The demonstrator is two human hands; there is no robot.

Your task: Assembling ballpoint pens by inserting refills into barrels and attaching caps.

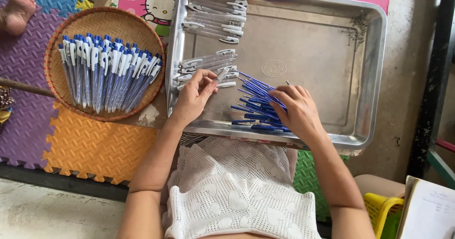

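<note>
Head view: left fingers seemingly pinch clear pen barrel; right hand covers blue refills.

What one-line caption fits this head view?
Left hand picks a clear pen barrel while right hand rests on blue refills in a steel tray.

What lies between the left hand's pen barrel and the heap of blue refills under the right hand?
In the head view, only bare tray floor separates the left hand and its clear pen barrel from the blue refills under the right hand.
</note>
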